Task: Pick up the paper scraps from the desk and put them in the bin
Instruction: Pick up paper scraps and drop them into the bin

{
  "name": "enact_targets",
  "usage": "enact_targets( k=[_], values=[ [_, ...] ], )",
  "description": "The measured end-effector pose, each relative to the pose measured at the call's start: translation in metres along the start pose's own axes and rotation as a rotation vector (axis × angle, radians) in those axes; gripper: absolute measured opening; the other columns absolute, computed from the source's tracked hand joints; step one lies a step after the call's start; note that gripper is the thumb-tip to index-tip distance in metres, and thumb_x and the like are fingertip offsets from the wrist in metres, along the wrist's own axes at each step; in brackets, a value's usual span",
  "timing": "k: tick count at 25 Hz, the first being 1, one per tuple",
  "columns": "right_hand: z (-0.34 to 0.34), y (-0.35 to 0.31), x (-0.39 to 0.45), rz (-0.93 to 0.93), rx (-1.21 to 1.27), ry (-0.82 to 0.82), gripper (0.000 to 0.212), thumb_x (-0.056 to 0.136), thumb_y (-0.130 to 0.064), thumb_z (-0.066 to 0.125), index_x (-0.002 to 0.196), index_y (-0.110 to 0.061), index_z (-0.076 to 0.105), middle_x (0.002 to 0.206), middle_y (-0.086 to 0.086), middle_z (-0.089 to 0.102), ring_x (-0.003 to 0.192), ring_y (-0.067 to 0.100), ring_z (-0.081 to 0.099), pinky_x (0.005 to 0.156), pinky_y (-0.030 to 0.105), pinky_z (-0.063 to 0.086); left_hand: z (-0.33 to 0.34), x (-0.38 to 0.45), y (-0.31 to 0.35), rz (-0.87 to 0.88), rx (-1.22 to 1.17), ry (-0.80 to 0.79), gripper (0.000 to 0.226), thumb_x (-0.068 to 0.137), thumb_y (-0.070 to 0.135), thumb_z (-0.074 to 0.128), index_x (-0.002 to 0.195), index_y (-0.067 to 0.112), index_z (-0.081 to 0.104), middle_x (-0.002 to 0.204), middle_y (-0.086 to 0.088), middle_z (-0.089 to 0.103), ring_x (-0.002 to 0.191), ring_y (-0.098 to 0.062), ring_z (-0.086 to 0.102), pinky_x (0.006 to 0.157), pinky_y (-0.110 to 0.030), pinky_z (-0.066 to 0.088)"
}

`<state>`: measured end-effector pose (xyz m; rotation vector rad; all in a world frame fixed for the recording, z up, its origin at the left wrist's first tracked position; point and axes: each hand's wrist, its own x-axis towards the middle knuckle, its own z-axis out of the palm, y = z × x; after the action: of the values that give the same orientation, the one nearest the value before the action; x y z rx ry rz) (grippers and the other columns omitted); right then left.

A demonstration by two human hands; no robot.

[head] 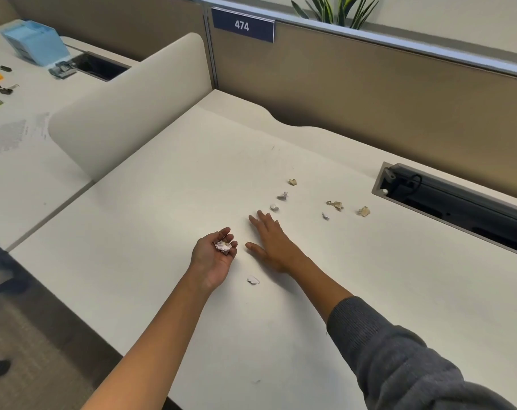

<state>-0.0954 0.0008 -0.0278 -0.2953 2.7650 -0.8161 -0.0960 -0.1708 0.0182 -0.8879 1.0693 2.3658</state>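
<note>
My left hand is palm up over the desk, fingers curled loosely round a small clump of crumpled scraps; how many are in it I cannot tell. My right hand lies just to its right, fingers straight and spread, holding nothing. Seven loose scraps remain on the desk. One white scrap sits near me between my forearms. Three run in a line beyond my right fingertips: a white one, a greyish one, a tan one. Three more lie farther right: a small white one and two tan ones.
</note>
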Motion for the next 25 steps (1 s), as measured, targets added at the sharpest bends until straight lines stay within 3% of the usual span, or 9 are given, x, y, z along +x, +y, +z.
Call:
enact_targets(
  k=[9, 11, 14, 17, 21, 23, 25],
  values=[
    [0.028, -0.008, -0.057, -0.098, -0.027, 0.000, 0.060, 0.101, -0.041, 0.049, 0.152, -0.012, 0.035, 0.164, 0.009, 0.019, 0.153, 0.023, 0.012, 0.124, 0.034, 0.008, -0.002, 0.003, -0.011, -0.018, 0.033, 0.018, 0.027, 0.098, 0.012, 0.037, 0.085, 0.004, 0.060, 0.078, -0.007, 0.052, 0.068, -0.021, 0.049, 0.062, -0.023, 0.038],
    [0.032, -0.015, -0.071, -0.114, -0.080, 0.017, 0.047, 0.105, -0.027, 0.045, 0.149, -0.013, 0.039, 0.161, 0.009, 0.025, 0.151, 0.023, 0.018, 0.121, 0.038, 0.025, 0.000, 0.001, -0.016, -0.028, 0.047, 0.015, 0.027, 0.098, 0.012, 0.038, 0.085, 0.004, 0.060, 0.078, -0.007, 0.052, 0.068, -0.020, 0.049, 0.062, -0.023, 0.037],
    [0.030, -0.023, -0.095, -0.108, -0.194, 0.032, 0.036, 0.103, -0.011, 0.039, 0.138, -0.012, 0.046, 0.147, 0.006, 0.040, 0.140, 0.022, 0.034, 0.090, 0.042, 0.052, 0.000, -0.003, -0.021, -0.040, 0.070, 0.004, 0.028, 0.099, 0.012, 0.037, 0.085, 0.005, 0.060, 0.079, -0.007, 0.052, 0.068, -0.020, 0.049, 0.062, -0.023, 0.037],
    [0.029, -0.027, -0.114, -0.087, -0.284, 0.029, 0.022, 0.097, -0.003, 0.040, 0.115, -0.009, 0.051, 0.119, 0.005, 0.049, 0.114, 0.022, 0.046, 0.073, 0.043, 0.052, -0.001, -0.006, -0.022, -0.039, 0.086, 0.010, 0.028, 0.099, 0.012, 0.036, 0.087, 0.004, 0.060, 0.080, -0.007, 0.052, 0.069, -0.020, 0.049, 0.062, -0.023, 0.038],
    [0.025, -0.018, -0.131, -0.016, -0.312, 0.042, 0.020, 0.092, 0.005, 0.041, 0.103, -0.009, 0.050, 0.108, 0.006, 0.050, 0.098, 0.026, 0.049, 0.066, 0.039, 0.047, 0.002, -0.014, -0.033, -0.062, 0.114, -0.014, 0.027, 0.099, 0.012, 0.037, 0.087, 0.004, 0.060, 0.080, -0.007, 0.053, 0.069, -0.020, 0.049, 0.063, -0.023, 0.038],
    [0.017, -0.009, -0.134, 0.075, -0.195, 0.118, 0.017, 0.094, -0.001, 0.044, 0.101, -0.009, 0.057, 0.105, 0.004, 0.055, 0.094, 0.023, 0.054, 0.072, 0.036, 0.049, 0.003, -0.018, -0.039, -0.075, 0.122, -0.027, 0.027, 0.099, 0.012, 0.038, 0.087, 0.003, 0.060, 0.080, -0.008, 0.054, 0.069, -0.020, 0.050, 0.063, -0.024, 0.039],
    [-0.001, -0.002, -0.133, 0.281, 0.101, 0.210, 0.019, 0.093, -0.008, 0.053, 0.098, -0.012, 0.071, 0.099, -0.001, 0.065, 0.085, 0.015, 0.060, 0.073, 0.022, 0.047, 0.004, -0.020, -0.045, -0.084, 0.133, -0.034, 0.026, 0.099, 0.012, 0.039, 0.087, 0.003, 0.061, 0.080, -0.008, 0.054, 0.069, -0.020, 0.051, 0.064, -0.024, 0.040]
  ],
)
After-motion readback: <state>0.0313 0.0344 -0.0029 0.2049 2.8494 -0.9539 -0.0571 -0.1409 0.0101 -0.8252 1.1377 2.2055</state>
